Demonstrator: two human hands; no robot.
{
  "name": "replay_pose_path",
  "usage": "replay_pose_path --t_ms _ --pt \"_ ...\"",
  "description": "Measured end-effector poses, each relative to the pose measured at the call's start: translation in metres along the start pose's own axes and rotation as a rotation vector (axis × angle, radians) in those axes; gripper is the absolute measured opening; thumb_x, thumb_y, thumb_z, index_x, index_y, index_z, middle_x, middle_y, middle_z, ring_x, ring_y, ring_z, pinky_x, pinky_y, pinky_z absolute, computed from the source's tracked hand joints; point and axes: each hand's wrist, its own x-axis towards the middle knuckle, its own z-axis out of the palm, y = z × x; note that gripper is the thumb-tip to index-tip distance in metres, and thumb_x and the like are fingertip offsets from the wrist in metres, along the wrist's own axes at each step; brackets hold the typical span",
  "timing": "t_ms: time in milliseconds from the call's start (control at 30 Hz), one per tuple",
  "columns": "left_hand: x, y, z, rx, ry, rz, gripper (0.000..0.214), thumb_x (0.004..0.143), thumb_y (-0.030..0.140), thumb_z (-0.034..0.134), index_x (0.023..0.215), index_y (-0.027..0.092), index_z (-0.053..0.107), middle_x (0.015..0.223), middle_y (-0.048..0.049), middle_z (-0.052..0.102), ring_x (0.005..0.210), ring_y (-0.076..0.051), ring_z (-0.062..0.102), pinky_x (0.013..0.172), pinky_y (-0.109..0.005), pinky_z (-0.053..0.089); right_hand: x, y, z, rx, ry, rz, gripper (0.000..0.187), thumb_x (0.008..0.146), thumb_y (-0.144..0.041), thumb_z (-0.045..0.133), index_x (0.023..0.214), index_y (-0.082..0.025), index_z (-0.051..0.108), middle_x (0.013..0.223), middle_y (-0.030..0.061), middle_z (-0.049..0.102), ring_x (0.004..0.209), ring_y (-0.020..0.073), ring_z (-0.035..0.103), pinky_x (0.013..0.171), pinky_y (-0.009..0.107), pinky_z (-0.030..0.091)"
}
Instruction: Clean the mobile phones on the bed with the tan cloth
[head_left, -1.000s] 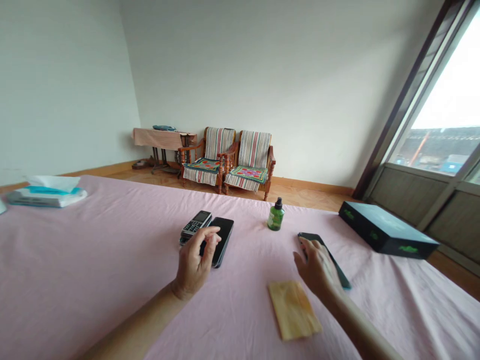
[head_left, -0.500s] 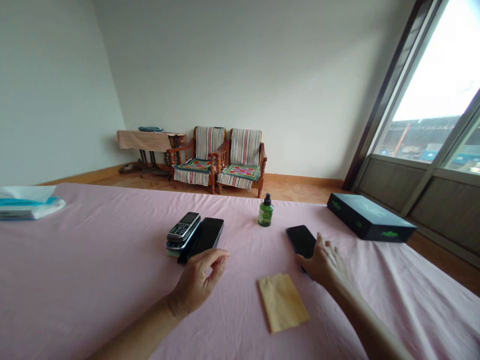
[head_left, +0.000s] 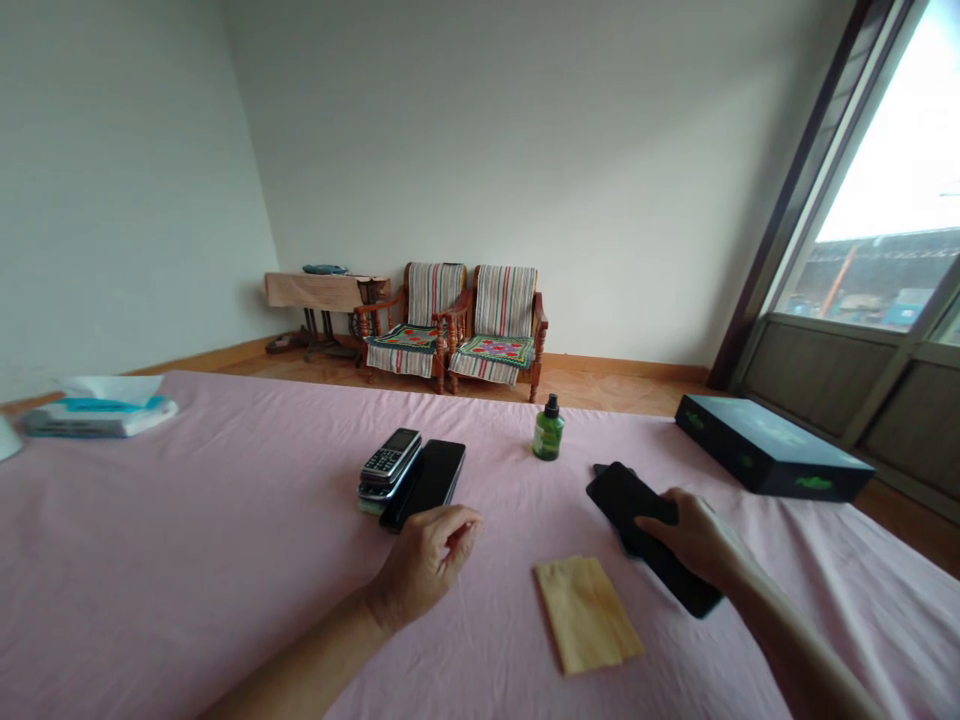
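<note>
My right hand (head_left: 694, 538) grips a black smartphone (head_left: 626, 497) and holds it tilted just above the pink tablecloth (head_left: 187, 540). My left hand (head_left: 431, 560) hovers loosely curled with nothing in it, just in front of a black smartphone (head_left: 429, 478) lying flat. A keypad phone (head_left: 388, 461) rests on a small stack at that phone's left. A yellow cloth (head_left: 589, 612) lies between my two hands.
A small green bottle (head_left: 548, 430) stands behind the phones. A long black box (head_left: 769, 447) lies at the right edge of the table. A tissue pack (head_left: 97, 408) sits at the far left. Two striped chairs (head_left: 457, 325) stand by the far wall.
My right hand has closed on the black smartphone at the right and lifted it off the cloth. My left hand has drawn back from the phones at the centre.
</note>
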Motion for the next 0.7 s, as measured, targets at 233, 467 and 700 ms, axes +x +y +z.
replay_pose_path --t_ms 233,467,700 --pt "0.005 -0.016 -0.016 -0.013 0.378 -0.18 0.018 0.096 0.026 0.047 0.105 0.018 0.06 0.069 0.0005 0.065 0.059 -0.013 0.064 0.062 -0.023 0.05 -0.018 -0.05 -0.003 0.515 -0.14 -0.037 0.031 0.064 -0.049 0.062 0.075 -0.02 0.06 0.056 0.0008 0.054 0.051 0.0176 0.05 0.049 0.03 0.035" --pt "0.011 -0.032 -0.026 0.014 0.696 -0.273 0.033 0.096 0.039 0.046 0.119 0.016 0.051 0.115 -0.0129 0.06 0.098 -0.022 0.06 0.086 -0.035 0.047 -0.038 -0.133 0.06 0.804 -0.297 -0.006 0.043 0.068 -0.057 0.066 0.069 -0.016 0.057 0.056 -0.0031 0.051 0.049 0.0102 0.045 0.046 0.023 0.031" --pt "0.009 -0.029 -0.028 0.047 0.731 -0.263 0.04 0.097 0.043 0.042 0.127 0.018 0.048 0.122 -0.0135 0.055 0.106 -0.025 0.053 0.095 -0.04 0.042 -0.033 -0.197 0.129 0.83 -0.45 0.121 0.029 0.092 -0.036 0.057 0.112 -0.014 0.059 0.108 0.0062 0.063 0.089 0.0188 0.063 0.076 0.036 0.054"
